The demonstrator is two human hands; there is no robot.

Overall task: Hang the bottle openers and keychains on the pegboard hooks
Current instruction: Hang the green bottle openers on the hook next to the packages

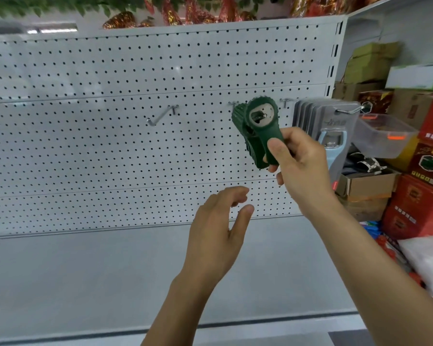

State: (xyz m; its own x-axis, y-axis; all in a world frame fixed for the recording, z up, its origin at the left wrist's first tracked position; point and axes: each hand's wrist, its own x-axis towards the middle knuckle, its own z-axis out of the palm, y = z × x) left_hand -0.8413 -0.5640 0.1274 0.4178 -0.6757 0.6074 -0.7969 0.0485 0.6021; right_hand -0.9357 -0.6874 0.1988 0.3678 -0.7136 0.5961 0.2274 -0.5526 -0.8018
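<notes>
Nearest to you, your left hand (219, 231) hangs in the air below the work with nothing in it: the fingers (233, 194) are loosely curled and the thumb stands apart from them, so the hand is half open and touches nothing. Its forearm rises from the lower edge, palm turned toward the right. Above it and a little farther out, your right hand (299, 166) is closed around the handle of a green bottle opener (263, 126), thumb pressed flat on the front of the handle and the other fingers wrapped behind. The wrist is bent back and the forearm runs down to the lower right corner. You hold the opener upright with its round head tilted left, the metal insert facing you. More green openers (243, 126) sit just behind it, seemingly on a hook you cannot see clearly. Beyond stands the white pegboard (110, 146), with one bare hook (160, 117) well to the left. To the right, a row of packaged blue openers (328, 121) hangs on another hook (348, 110). Stacked red boxes (420, 196) fill the far right.
</notes>
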